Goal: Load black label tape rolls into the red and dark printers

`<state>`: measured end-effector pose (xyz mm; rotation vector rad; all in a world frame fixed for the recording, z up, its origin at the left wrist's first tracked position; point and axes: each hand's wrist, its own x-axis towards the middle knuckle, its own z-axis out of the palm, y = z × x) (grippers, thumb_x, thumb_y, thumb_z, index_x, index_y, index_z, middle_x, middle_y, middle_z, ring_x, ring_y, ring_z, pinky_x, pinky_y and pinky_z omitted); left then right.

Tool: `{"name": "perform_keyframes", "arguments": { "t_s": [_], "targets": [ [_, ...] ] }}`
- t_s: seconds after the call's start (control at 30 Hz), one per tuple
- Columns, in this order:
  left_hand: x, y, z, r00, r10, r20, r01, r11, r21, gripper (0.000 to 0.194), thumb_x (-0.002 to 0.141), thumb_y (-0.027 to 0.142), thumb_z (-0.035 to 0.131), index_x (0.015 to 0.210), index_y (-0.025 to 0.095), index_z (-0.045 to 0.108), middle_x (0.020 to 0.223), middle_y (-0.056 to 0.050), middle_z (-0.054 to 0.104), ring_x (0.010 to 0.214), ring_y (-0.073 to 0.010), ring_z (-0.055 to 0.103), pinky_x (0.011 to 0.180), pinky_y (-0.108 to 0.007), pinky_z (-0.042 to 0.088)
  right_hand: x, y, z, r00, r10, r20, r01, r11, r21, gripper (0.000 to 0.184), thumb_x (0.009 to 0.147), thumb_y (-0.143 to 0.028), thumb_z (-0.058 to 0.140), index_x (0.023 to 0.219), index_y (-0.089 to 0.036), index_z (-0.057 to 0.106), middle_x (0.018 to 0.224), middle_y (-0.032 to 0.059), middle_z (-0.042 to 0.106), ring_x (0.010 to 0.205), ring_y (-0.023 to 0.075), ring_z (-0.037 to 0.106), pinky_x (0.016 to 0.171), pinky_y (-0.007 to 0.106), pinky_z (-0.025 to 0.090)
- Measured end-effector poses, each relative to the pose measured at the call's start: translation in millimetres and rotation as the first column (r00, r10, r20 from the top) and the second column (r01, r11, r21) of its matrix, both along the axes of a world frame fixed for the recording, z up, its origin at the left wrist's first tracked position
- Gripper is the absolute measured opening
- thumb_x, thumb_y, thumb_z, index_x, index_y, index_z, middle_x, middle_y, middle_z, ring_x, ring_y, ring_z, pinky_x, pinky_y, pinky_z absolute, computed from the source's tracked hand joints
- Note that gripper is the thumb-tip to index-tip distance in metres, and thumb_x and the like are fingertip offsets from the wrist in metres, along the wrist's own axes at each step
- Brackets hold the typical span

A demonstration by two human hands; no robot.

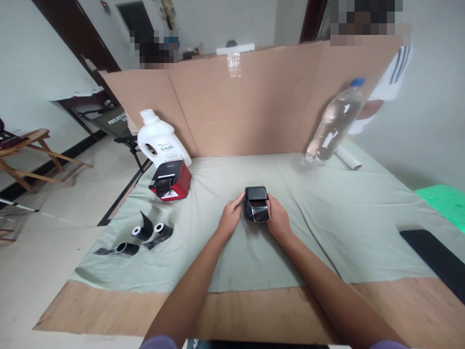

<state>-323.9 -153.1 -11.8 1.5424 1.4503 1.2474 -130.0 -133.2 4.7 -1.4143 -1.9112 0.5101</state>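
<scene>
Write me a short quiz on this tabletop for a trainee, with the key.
1. Multiple choice: what is between the left hand and the right hand?
A) the clear bottle
B) the small black device
C) the white tube

2. True or false: from the wearer's view, the white jug stands behind the red-and-black device.

3. Count: how many black rolls lie on the left part of the green cloth?

Key: 1. B; 2. True; 3. Three.

Pale walls (436,111), light grey floor (54,261)
</scene>
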Motion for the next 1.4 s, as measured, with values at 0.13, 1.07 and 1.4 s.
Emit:
{"name": "perform_keyframes", "arguments": {
  "t_s": [0.13,1.07,1.4],
  "targets": [
    [5,6,5.9,0.991,-0.053,0.122,0.054,0.999,-0.004,0.067,0.086,0.010,0.043,0.152,0.021,0.048,0.153,-0.003,0.051,0.146,-0.0182,0.043,0.127,-0.040,0.025,0,1,-0.9,1.000,0.000,-0.001,0.000,1.000,0.006,0.054,0.105,-0.039,0.021,0.139,-0.012,0.054,0.121,0.0182,0.068,0.107,0.0294,0.065,0.090,0.041,0.051],
    [61,75,129.1,0.266,-0.336,-0.903,0.201,0.936,-0.289,0.024,0.077,0.014,0.071,0.100,0.014,0.078,0.107,-0.019,0.075,0.103,-0.0311,0.071,0.085,-0.035,0.053,3,3,-7.8,1.000,0.007,-0.021,-0.006,0.998,0.056,0.051,0.102,-0.034,0.027,0.137,-0.012,0.057,0.124,0.0185,0.068,0.108,0.0303,0.066,0.090,0.044,0.052],
    [-36,-18,139.0,0.908,-0.032,-0.417,0.060,0.997,0.054,0.024,0.085,0.032,0.062,0.103,0.018,0.071,0.095,-0.003,0.071,0.089,-0.0197,0.065,0.084,-0.029,0.050,5,6,-4.5,1.000,0.008,-0.003,-0.008,0.999,0.041,0.056,0.098,-0.037,0.030,0.137,-0.008,0.058,0.124,0.0213,0.068,0.110,0.0320,0.065,0.093,0.045,0.050]
  ]
}}
